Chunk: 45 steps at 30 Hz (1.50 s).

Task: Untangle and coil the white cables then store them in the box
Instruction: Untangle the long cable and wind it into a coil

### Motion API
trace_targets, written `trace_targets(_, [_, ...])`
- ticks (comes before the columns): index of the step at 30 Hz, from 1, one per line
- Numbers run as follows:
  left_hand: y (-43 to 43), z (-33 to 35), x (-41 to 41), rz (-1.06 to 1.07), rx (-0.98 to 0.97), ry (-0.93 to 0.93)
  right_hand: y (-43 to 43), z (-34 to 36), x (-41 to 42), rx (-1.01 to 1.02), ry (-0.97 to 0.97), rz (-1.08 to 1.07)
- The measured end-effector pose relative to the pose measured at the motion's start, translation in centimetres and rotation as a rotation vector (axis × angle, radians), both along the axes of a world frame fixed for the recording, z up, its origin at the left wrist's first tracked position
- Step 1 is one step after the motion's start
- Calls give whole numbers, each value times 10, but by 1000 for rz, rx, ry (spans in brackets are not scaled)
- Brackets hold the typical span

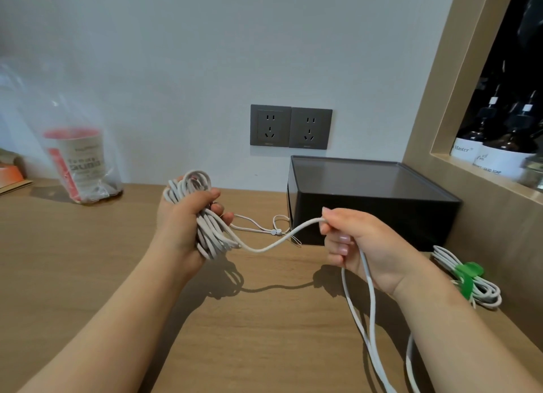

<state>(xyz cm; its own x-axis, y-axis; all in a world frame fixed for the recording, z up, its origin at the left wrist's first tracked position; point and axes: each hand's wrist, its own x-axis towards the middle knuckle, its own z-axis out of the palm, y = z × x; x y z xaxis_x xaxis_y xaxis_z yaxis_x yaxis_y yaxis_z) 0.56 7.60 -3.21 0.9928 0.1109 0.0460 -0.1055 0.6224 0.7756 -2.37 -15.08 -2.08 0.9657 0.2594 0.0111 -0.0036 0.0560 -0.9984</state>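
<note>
Lidded black box (373, 204) at back right of the wooden desk (264, 328) under two wall sockets (291, 128), green-tied coil (470, 281) beside it, bagged cup (79, 163) far left; left hand (182, 225) raised, fingers wrapped round the white cable bundle (211, 231), right hand (364, 245) pinching its loose run.

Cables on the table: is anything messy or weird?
Yes. The bundle in the left hand has uneven, loose loops, and its free length runs through the right hand and trails out of view below. A thin white cord lies loosely looped beside the black box.
</note>
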Motion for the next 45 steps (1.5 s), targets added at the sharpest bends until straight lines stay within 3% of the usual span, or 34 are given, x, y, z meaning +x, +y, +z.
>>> trace_targets(3, [4, 0, 3, 20, -114, 1, -2, -2, 0, -87, 23, 64])
trace_targets(5, [8, -2, 7, 107, -133, -15, -4, -3, 0, 32, 44, 182])
trace_targets(7, [10, -4, 11, 235, -43, -56, -4, -3, 1, 250, 57, 342])
trace_targets(9, [6, -4, 10, 278, 30, -87, -3, -2, 0, 341, 55, 406])
trace_targets(11, [5, -3, 9, 187, -55, -44, -2, 0, -3, 185, 62, 311])
trace_targets(16, [13, 4, 4, -153, -343, 40, 9, -8, -2, -559, -34, 115])
trace_targets(22, [13, -2, 1, -770, -419, -95, 13, -11, -2, -664, 37, -14])
trace_targets(26, [9, -5, -4, -857, -468, -94, 16, -13, -3, -718, 56, -61])
trace_targets(28, [2, -1, -8, -804, -371, -92, 19, -12, -4, -701, 46, -25])
trace_targets(32, [-9, 3, -13, -527, 27, -41, 27, -7, -8, -660, 10, 82])
trace_targets(35, [-14, 5, -14, -436, 75, -47, 29, -4, -9, -591, 26, 100])
trace_targets(39, [-13, 1, -15, -485, 133, -111, 26, -1, -8, -422, 115, 60])
trace_targets(45, [-16, 0, -20, -596, 466, -164, 27, -6, -7, -444, -45, -34])
